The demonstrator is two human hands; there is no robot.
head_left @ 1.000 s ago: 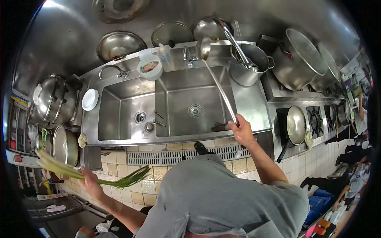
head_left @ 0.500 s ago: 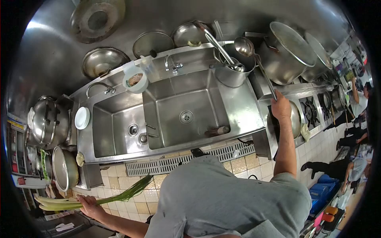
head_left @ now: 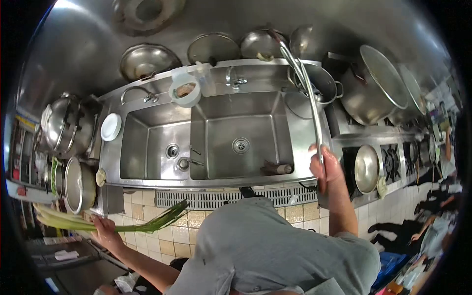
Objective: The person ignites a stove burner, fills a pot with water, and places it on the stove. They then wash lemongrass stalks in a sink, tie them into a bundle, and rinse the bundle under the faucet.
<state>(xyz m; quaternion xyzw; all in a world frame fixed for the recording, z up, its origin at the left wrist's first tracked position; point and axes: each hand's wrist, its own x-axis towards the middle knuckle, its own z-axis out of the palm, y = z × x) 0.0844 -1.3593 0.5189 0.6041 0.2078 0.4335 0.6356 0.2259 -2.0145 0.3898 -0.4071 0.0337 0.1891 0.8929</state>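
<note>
My left hand (head_left: pixel 107 233) is closed around a bunch of long green onions (head_left: pixel 152 223), held level over the tiled floor at the lower left, pale ends pointing left. At the right end of the sink counter (head_left: pixel 307 142), my right hand (head_left: pixel 325 166) grips the long metal handle of a ladle (head_left: pixel 311 98). The ladle reaches up past the steel pot (head_left: pixel 322 81), its bowl near the back wall. Another long-handled utensil stands in that pot, partly hidden behind the ladle.
A double sink (head_left: pixel 241 113) lies ahead, with a brush-like item (head_left: pixel 281 168) in its right basin. Behind it stands a white container (head_left: pixel 185 91). A large stockpot (head_left: pixel 373 88) and a wok (head_left: pixel 367 168) are at the right. Other people (head_left: pixel 432 236) stand far right.
My right hand has moved left and down, from the stove side to the counter's edge, and the ladle is now more upright over the pot. The view has shifted. My left hand still holds the green onions.
</note>
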